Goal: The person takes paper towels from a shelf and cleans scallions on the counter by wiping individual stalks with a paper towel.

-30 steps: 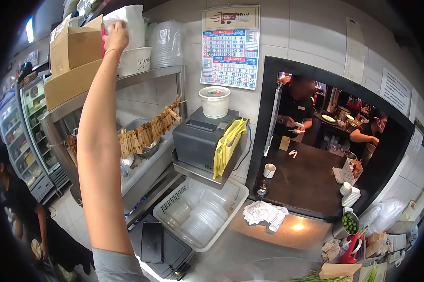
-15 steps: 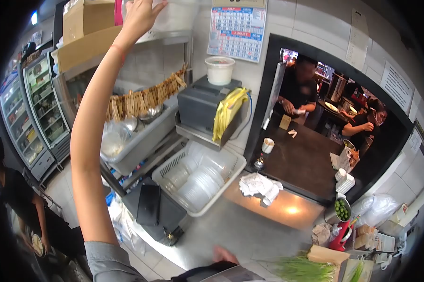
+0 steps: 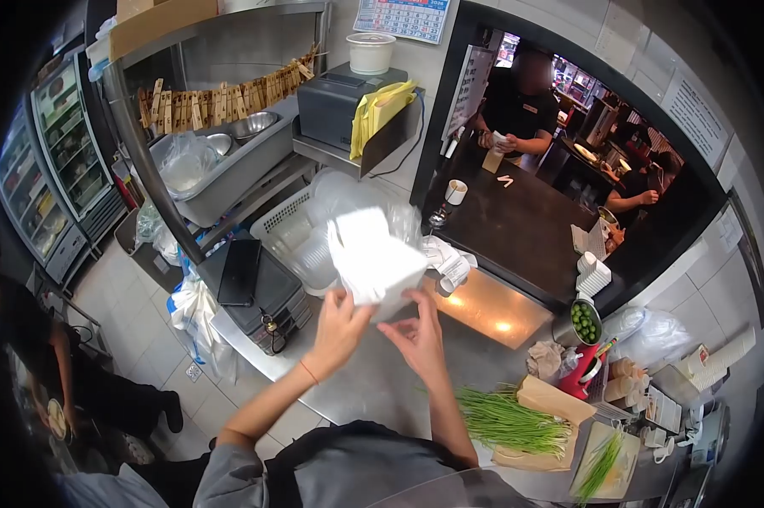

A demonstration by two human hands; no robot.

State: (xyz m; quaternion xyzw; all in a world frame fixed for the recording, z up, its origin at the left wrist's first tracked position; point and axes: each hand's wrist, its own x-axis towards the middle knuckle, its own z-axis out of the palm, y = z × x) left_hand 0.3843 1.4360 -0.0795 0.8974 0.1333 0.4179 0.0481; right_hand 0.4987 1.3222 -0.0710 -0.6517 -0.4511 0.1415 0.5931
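Observation:
Between my hands, above the steel counter (image 3: pixel 373 381), is a bright white, box-shaped bundle (image 3: pixel 373 254). Its kind is hard to make out because the white surface is washed out. My left hand (image 3: pixel 339 332) grips its near left edge with thumb and fingers. At the near right corner, my right hand (image 3: pixel 420 339) has its fingers curled against it. Behind the bundle, partly covered by it, stands a white basket (image 3: pixel 267 224) of clear plastic tubs (image 3: pixel 306 254). Crumpled white papers (image 3: pixel 449 264) lie just right of the bundle.
Left of my arms are a dark phone-like slab (image 3: pixel 240 271) and keys (image 3: pixel 269 323). Spring onions (image 3: pixel 513 419) lie on brown paper at right, near a tin of limes (image 3: pixel 583 320). Beyond the pass window (image 3: pixel 517 229) a co-worker stands; another person is at far left.
My left hand has come down from the high shelf, and the white bundle is now between both hands. My right hand has risen to it from the counter edge. The view has tilted down.

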